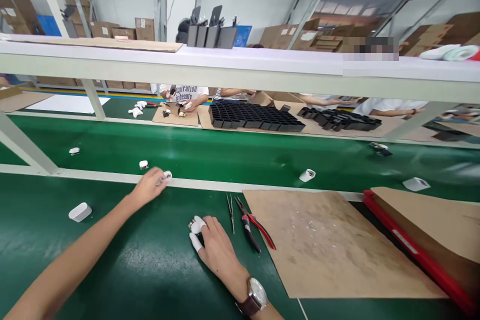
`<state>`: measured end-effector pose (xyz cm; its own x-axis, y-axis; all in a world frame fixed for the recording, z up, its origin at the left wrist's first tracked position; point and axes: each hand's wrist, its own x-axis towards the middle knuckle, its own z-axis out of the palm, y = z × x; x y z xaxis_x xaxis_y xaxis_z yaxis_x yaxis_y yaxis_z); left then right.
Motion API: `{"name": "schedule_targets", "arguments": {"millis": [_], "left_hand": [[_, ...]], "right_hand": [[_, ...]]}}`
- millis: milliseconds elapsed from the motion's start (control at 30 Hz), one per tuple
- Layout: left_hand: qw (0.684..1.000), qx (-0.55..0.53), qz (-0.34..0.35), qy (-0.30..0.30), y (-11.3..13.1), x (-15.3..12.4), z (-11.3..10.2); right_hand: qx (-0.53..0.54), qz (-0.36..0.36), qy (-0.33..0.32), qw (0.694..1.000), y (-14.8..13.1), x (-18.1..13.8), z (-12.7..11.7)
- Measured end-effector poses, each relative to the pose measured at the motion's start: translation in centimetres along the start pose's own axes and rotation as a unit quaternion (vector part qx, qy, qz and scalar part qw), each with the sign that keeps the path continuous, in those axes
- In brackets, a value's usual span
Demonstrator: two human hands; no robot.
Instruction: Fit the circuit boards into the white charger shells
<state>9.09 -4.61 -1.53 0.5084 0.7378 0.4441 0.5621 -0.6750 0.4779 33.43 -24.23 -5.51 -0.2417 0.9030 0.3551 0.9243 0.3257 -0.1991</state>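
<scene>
My left hand [149, 186] reaches out to the pale rail beside the green conveyor belt [225, 155], fingers closed on a small white plastic part [166, 176]. My right hand [214, 244] rests on the green bench top with white finger cots on two fingertips, which pinch a small white part [195, 225]. A watch sits on that wrist. Just right of it lie tweezers [230, 212] and red-handled pliers [254, 229].
A brown cardboard sheet [330, 240] lies to the right, with a red-edged tray [420, 255] beyond. Several white parts [80, 211] are scattered on the bench and belt. Across the belt, other people's hands work by black trays [255, 117]. A shelf beam [240, 70] crosses overhead.
</scene>
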Motion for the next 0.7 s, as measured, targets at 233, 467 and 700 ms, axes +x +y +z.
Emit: {"name": "schedule_targets", "arguments": {"millis": [233,467,700], "left_hand": [[0.994,0.042,-0.094,0.019,-6.1,4.8,1.9],[0.994,0.027,-0.099,0.040,-7.0,1.9,-1.6],[0.991,-0.055,0.056,-0.108,3.7,-5.8,-0.8]], "right_hand": [[0.120,0.000,0.016,0.993,0.3,-0.1,-1.1],[0.027,-0.032,-0.005,0.999,0.8,-0.6,0.2],[0.020,0.026,0.023,0.999,0.2,-1.2,-0.8]]}}
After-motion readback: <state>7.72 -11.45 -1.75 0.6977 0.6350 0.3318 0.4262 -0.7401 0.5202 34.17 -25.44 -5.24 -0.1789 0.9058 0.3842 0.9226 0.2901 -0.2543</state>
